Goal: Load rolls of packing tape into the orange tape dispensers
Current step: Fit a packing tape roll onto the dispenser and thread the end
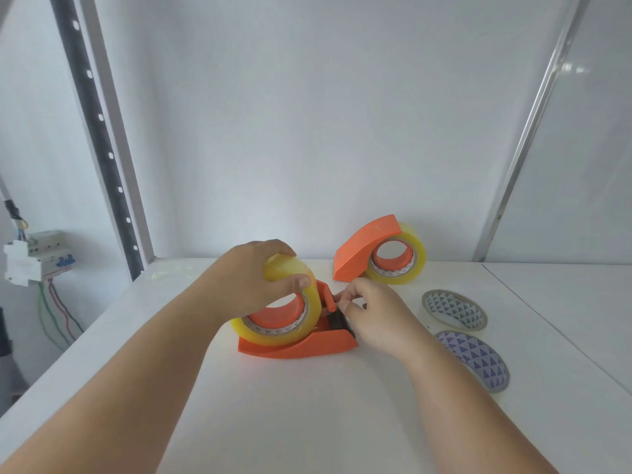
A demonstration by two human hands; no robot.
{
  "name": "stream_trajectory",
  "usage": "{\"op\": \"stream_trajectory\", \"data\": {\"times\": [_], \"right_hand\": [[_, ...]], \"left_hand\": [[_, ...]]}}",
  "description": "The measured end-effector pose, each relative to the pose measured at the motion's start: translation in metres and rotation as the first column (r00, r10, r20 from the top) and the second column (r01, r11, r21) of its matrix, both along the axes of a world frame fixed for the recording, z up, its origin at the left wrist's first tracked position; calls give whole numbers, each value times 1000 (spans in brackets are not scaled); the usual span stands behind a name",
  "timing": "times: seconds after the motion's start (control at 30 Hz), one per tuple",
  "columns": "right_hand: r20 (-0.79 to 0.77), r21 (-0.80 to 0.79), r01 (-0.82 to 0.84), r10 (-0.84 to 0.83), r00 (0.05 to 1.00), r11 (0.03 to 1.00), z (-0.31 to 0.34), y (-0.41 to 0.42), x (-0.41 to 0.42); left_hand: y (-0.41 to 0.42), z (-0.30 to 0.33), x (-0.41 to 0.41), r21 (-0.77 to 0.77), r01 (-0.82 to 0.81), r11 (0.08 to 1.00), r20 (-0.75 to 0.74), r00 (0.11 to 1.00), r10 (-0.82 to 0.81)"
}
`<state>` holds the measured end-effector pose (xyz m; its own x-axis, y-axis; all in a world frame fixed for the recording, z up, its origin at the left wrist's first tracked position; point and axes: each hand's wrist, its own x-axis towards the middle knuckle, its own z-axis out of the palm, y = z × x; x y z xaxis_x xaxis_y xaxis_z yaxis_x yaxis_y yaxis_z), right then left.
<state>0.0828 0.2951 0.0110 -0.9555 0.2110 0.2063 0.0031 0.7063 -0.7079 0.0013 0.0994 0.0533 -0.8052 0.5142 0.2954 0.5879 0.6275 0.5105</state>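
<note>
Head view of a white table [307,422] with two orange dispensers. At centre, the near dispenser [307,347] lies with its base on the table and a yellowish roll of packing tape [290,323] seated on its orange hub, the roll standing on edge. The left hand [253,278], entering from 7 o'clock, grips the top of this roll, fingers curled over its far side and thumb pressed on its near face. The right hand [372,316], entering from 5 o'clock, has its fingertips [342,301] pinched together at the dispenser's small orange roller [331,301], just above the black blade section [337,321]; whether a tape end lies between them cannot be told. At 1 o'clock from the near dispenser, apart from it and close to the back wall, the second dispenser [362,249] stands already loaded with its own tape roll [407,265]. At 3 to 4 o'clock, two flat rolls with a blue triangle pattern lie on the table, the farther [455,309] and the nearer [473,359] just beside each other. A breaker box [34,256] with wires hangs at 9 o'clock, off the table
</note>
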Motion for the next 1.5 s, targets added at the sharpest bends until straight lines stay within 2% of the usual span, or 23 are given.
{"op": "stream_trajectory", "data": {"times": [0.13,0.33,0.4,0.67,0.83,0.9,1.03,1.17,1.3,1.4,1.5], "right_hand": [[62,-123,7,1,998,992,5,1,-4],[24,-375,82,-78,997,923,21,0,-1],[36,-375,75,-66,997,924,27,2,0],[39,15,75,-75,996,997,45,14,-8],[1,12,96,-96,995,995,48,32,2],[14,68,91,-92,996,994,44,35,4],[25,234,97,-105,994,967,38,33,8],[10,389,91,-104,995,916,41,34,8],[-104,476,12,43,994,879,44,26,1],[29,465,-76,70,997,882,41,11,-1],[125,570,-120,58,990,813,33,2,-3]], "left_hand": [[-6,4,-1,12,40,999,73,997,-41],[-23,6,-5,81,101,992,201,973,-115],[-28,5,-4,120,119,986,241,960,-145],[-40,4,3,118,143,983,315,933,-173],[-49,11,4,111,170,979,371,907,-200],[-50,12,5,81,184,980,378,904,-201],[-45,13,11,-21,195,981,356,918,-175],[-32,15,19,-121,131,984,283,955,-93],[-15,12,26,-191,28,981,146,989,0],[-12,12,27,-171,20,985,128,992,2],[-16,10,24,-165,19,986,142,990,5]]}}
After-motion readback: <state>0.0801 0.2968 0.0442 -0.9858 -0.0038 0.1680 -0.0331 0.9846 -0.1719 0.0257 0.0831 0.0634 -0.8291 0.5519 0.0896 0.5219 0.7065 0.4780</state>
